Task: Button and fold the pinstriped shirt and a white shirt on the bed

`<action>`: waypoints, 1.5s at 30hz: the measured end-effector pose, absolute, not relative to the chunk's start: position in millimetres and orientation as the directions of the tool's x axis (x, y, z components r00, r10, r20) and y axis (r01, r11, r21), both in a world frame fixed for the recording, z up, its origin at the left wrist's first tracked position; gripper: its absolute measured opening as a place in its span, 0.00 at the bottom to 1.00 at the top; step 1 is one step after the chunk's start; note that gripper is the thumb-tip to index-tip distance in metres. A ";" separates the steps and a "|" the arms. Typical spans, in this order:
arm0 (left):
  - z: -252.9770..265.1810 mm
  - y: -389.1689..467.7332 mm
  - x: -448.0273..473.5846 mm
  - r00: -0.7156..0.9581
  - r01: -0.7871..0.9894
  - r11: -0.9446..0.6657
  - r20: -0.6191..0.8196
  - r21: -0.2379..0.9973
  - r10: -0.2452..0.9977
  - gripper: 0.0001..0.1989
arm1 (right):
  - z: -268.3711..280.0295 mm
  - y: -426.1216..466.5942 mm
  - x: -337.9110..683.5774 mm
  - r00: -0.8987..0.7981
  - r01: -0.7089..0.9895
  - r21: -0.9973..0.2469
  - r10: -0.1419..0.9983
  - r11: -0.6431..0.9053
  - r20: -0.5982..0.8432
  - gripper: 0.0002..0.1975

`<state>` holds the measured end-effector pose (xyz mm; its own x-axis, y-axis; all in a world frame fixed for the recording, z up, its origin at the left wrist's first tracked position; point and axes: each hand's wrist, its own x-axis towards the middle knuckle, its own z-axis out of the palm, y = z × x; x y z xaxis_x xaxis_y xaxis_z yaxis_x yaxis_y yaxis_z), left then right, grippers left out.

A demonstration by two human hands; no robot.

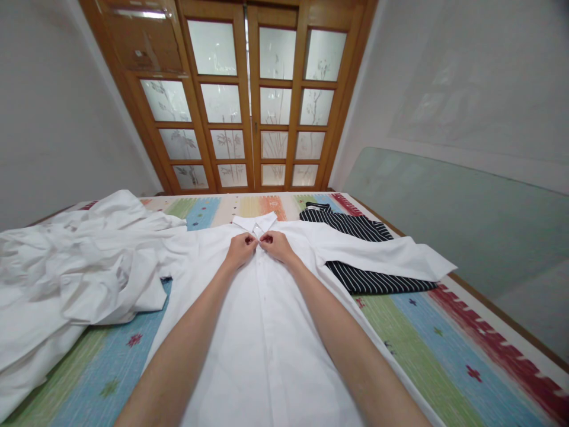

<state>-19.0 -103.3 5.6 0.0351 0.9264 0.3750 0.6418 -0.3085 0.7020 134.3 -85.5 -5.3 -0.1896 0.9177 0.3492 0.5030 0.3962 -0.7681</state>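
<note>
A white long-sleeved shirt (242, 344) lies flat, front side up, with its collar (267, 220) at the far end. Just below the collar, my left hand (242, 248) pinches the left edge of the front placket. Close beside it, my right hand (275, 245) pinches the placket from the other side, fingertips almost meeting the left ones. Whatever button lies between the fingers is too small to make out. The shirt's right sleeve (386, 255) stretches out to the right over a dark striped garment.
Crumpled white clothes (89, 267) are heaped at the left, touching the shirt's left sleeve. A black-and-white striped garment (382, 279) lies folded at the right. Beneath everything spreads a colourful striped cover (427, 344). Wood-framed glass doors (249, 101) stand beyond, with a pale headboard-like panel (444, 207) along the right.
</note>
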 end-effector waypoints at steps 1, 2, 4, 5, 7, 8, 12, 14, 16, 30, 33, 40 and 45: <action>5.7 -103.4 -18.8 0.039 0.642 -0.315 0.381 0.699 0.924 0.06 | -5.0 -85.7 134.3 -0.190 0.506 -0.766 0.917 0.397 0.350 0.03; 5.8 -103.5 -18.7 0.043 0.641 -0.322 0.387 0.697 0.921 0.06 | -4.7 -85.8 134.4 -0.190 0.508 -0.763 0.916 0.399 0.352 0.03; 6.0 -103.5 -18.3 0.054 0.638 -0.337 0.396 0.692 0.917 0.06 | -4.5 -85.7 134.6 -0.192 0.511 -0.760 0.915 0.402 0.355 0.03; 6.1 -103.5 -18.2 0.059 0.636 -0.342 0.397 0.692 0.916 0.06 | -4.5 -85.6 134.7 -0.191 0.513 -0.758 0.914 0.404 0.358 0.03; 6.1 -103.5 -17.8 0.063 0.631 -0.342 0.393 0.696 0.917 0.05 | -4.6 -85.2 134.8 -0.193 0.516 -0.751 0.910 0.411 0.366 0.03; 6.1 -103.4 -17.6 0.062 0.629 -0.341 0.392 0.698 0.918 0.05 | -4.7 -85.0 134.8 -0.193 0.519 -0.747 0.908 0.416 0.372 0.02; 6.0 -103.5 -17.0 0.058 0.629 -0.343 0.397 0.698 0.916 0.05 | -4.5 -85.0 134.5 -0.204 0.529 -0.734 0.903 0.426 0.378 0.03; 5.9 -103.5 -16.8 0.051 0.631 -0.339 0.398 0.698 0.916 0.05 | -3.8 -85.6 133.9 -0.202 0.538 -0.729 0.904 0.424 0.376 0.03; 5.7 -103.5 -16.7 0.042 0.630 -0.331 0.394 0.703 0.918 0.05 | -3.2 -86.5 133.1 -0.195 0.548 -0.722 0.904 0.422 0.381 0.03; 2.6 -104.7 -16.2 0.010 0.561 -0.330 0.392 0.759 0.920 0.08 | -3.2 -90.6 131.6 -0.207 0.677 -0.583 0.877 0.449 0.434 0.03; 5.3 -105.7 -15.7 0.058 0.618 -0.338 0.387 0.710 0.920 0.08 | -3.1 -91.8 131.2 -0.203 0.711 -0.544 0.871 0.445 0.447 0.03; 6.2 -105.7 -17.4 0.055 0.658 -0.311 0.369 0.685 0.928 0.10 | -2.5 -91.9 132.7 -0.240 0.674 -0.566 0.865 0.474 0.440 0.04; 5.1 -104.2 -17.0 0.063 0.715 -0.304 0.375 0.630 0.925 0.12 | -2.1 -91.5 132.2 -0.233 0.709 -0.550 0.882 0.442 0.409 0.05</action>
